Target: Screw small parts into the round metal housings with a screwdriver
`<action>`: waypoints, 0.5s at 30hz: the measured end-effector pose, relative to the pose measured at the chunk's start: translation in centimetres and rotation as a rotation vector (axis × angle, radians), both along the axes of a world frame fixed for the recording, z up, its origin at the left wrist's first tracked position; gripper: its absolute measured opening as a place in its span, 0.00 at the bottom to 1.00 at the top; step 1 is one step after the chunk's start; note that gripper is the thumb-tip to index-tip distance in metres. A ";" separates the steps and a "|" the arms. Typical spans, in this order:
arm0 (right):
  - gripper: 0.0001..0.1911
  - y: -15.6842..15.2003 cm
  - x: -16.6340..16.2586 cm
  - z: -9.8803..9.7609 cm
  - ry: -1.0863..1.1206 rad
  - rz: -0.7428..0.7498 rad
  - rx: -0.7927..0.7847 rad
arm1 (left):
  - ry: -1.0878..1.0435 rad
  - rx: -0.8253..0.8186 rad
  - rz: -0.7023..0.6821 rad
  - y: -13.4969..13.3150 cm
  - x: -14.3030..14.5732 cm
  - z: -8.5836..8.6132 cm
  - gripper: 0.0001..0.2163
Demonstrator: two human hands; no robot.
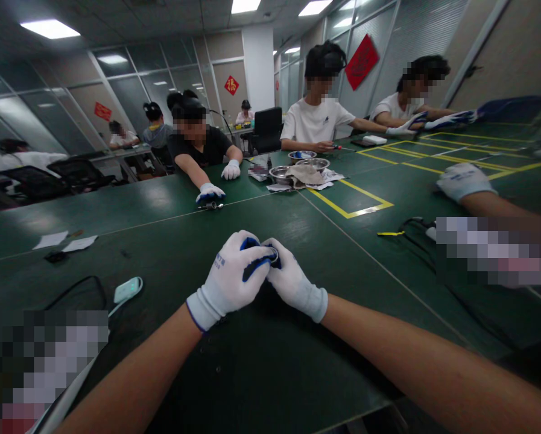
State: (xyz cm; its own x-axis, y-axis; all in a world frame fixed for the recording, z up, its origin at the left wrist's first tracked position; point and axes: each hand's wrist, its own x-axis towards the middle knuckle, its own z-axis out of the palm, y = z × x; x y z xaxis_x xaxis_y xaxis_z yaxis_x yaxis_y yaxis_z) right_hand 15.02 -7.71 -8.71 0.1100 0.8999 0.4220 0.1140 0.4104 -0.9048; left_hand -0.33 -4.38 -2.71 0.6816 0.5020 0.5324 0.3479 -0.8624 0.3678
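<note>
My left hand, in a white glove with blue-coated fingers, is closed around a small round metal part. My right hand, gloved the same way, grips that part from the other side, so the two hands meet over the green table. Only a shiny curved rim shows between the fingers; the rest is covered, and I cannot tell its exact kind. Both hands are held a little above the tabletop.
Across the table a co-worker's gloved hand touches a small metal part. Metal bowls and a cloth stand farther back. A white device with a cable lies left; another person's gloved hand is right.
</note>
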 end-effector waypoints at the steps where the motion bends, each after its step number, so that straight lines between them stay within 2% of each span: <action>1: 0.08 0.0 0.0 0.0 -0.001 0.003 -0.001 | 0.013 0.013 -0.005 0.0 0.0 0.0 0.13; 10: 0.08 0.1 0.1 -0.2 -0.048 0.009 -0.002 | 0.062 -0.006 -0.040 0.1 -0.3 0.5 0.12; 12: 0.09 0.2 0.1 -0.4 -0.043 0.013 0.004 | 0.009 -0.016 -0.035 0.2 -0.3 0.4 0.13; 14: 0.12 0.3 0.1 -0.6 -0.025 0.001 0.035 | -0.076 -0.053 -0.007 0.3 -0.2 0.2 0.16; 15: 0.17 0.3 0.0 -0.7 -0.025 -0.014 0.061 | -0.106 -0.084 0.009 0.3 -0.1 0.0 0.18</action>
